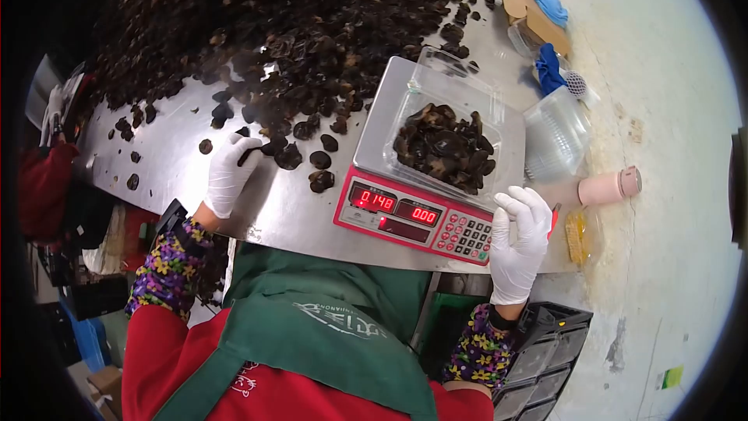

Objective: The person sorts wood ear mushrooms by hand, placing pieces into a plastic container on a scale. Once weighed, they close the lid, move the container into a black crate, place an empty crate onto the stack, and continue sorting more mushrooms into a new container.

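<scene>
My left hand, in a white glove, is at the near edge of the mushroom heap. Its fingers are closed around a dark piece of wood ear mushroom. My right hand, also gloved in white, is raised beside the right front corner of a red digital scale. Its fingers are loosely bent and apart, with nothing visible in them. On the scale's metal platform rests an open clear plastic box with wood ear mushrooms in it. The scale's red display reads 0.148 and 0.00.
A large heap of wood ear mushrooms covers the far part of the metal table. Clear plastic lids, a pink bottle, a cardboard box and blue gloves lie along the right. Another person's red sleeve shows at far left.
</scene>
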The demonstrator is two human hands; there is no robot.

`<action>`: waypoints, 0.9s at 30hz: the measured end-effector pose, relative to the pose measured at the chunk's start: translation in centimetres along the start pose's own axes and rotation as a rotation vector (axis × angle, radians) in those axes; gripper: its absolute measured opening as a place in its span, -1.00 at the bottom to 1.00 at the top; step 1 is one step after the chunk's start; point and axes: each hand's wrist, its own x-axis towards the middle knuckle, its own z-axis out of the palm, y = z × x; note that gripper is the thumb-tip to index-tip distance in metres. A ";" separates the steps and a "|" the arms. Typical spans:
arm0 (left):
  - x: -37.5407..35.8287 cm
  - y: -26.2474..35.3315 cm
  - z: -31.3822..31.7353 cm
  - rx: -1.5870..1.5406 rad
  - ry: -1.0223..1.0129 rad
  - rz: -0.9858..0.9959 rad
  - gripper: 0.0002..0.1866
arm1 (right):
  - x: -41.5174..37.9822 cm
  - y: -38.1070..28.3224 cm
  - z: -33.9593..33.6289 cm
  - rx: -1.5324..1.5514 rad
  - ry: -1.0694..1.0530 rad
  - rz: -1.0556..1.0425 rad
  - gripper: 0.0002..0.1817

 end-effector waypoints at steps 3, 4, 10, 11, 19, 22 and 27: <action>2.4 5.0 -1.4 -0.098 0.081 0.070 -0.82 | -0.1 0.3 -0.1 -0.007 0.020 -0.004 -0.78; 3.4 7.6 -1.8 -0.145 0.090 0.110 -0.82 | 0.0 0.4 -0.1 0.005 0.026 -0.016 -0.78; 9.0 19.9 1.5 -0.339 -0.003 0.440 -0.79 | 0.7 0.4 0.4 0.025 0.085 -0.072 -0.76; 9.5 21.3 2.9 -0.308 -0.009 0.538 -0.79 | 0.6 0.4 0.3 0.033 0.076 -0.068 -0.76; 11.0 23.0 10.7 -0.048 -0.273 0.864 -0.44 | -1.3 1.4 -0.9 0.032 0.046 0.005 -0.76; 10.9 22.8 7.8 -0.128 -0.248 0.745 -0.35 | -1.6 1.8 -1.3 0.032 0.061 0.026 -0.76; 9.1 17.5 3.3 -0.410 -0.140 0.325 -0.61 | -1.6 2.0 -0.9 0.059 0.068 0.027 -0.76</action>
